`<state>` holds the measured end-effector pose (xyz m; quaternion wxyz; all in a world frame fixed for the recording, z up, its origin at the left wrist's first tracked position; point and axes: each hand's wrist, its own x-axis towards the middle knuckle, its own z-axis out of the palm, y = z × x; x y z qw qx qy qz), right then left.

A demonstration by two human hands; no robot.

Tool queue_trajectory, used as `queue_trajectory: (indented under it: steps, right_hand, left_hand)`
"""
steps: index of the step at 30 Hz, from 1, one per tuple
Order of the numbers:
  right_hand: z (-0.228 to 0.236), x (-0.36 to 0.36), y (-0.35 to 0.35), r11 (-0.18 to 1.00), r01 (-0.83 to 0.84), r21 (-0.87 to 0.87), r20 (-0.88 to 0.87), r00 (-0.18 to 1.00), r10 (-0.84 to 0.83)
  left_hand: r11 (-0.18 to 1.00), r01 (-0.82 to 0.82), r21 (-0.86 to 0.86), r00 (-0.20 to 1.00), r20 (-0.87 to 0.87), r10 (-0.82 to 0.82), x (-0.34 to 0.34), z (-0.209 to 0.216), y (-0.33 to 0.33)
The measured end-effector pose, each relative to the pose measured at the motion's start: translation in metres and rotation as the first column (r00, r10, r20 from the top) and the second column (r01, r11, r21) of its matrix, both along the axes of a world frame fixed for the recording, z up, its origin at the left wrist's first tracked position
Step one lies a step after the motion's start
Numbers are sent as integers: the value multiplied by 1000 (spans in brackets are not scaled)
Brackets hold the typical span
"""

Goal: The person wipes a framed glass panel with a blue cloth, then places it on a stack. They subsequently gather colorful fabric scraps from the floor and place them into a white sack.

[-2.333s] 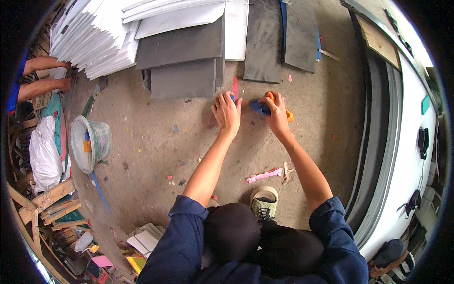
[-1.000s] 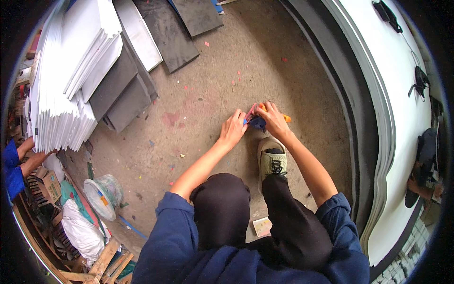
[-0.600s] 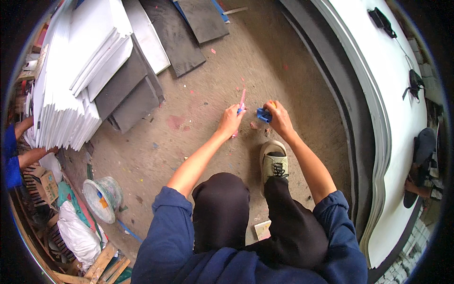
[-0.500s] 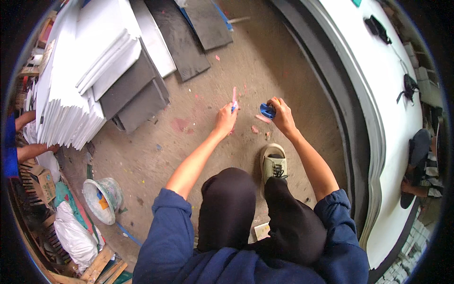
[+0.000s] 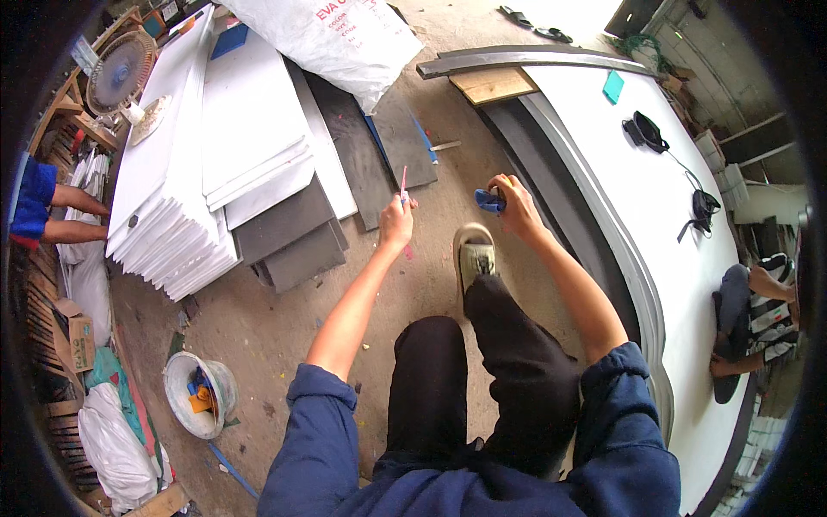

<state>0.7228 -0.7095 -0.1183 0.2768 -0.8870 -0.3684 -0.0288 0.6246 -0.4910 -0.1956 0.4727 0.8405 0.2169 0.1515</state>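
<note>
My left hand (image 5: 395, 226) is closed around a slim pink and whitish piece (image 5: 403, 181) that points up and away from me. Too little of it shows to tell its kind. To the right, my right hand (image 5: 519, 209) grips a curved blue object (image 5: 488, 202), which looks like a loop or roll; the fingers partly cover it. Both forearms reach forward over the floor, and the hands are apart. Below and between them is my shoe (image 5: 476, 259).
On the left stand stacked white sheets (image 5: 258, 129) and dark sheets (image 5: 289, 228), near a bucket (image 5: 226, 388) with coloured scraps. A large white-topped stack (image 5: 672, 258) runs along my right. A white sack (image 5: 336, 39) lies ahead. Co-workers' arms (image 5: 82, 215) show at far left and right.
The view has tilted up and moved forward, bringing the sack and a fan into sight. My shoe has shifted a little left and forward. Both hands keep their holds.
</note>
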Motion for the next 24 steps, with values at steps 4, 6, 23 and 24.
queue_trajectory:
  steps: [4,6,23,24]
  right_hand:
    - [-26,40,13,997,46,62,-3,999,-46]
    - [-52,70,25,994,71,81,-27,997,-70]
    - [-241,264,116,969,-1,-247,-179,983,-45]
    - [-247,270,115,962,12,-274,-158,986,-58]
  left_hand:
    - [998,-46,-40,998,-41,44,34,-15,1]
    - [998,-65,20,996,-61,66,58,-26,6]
    - [850,229,474,931,-363,-48,301,-156,22]
    - [828,253,500,925,-377,-55,307,-158,20]
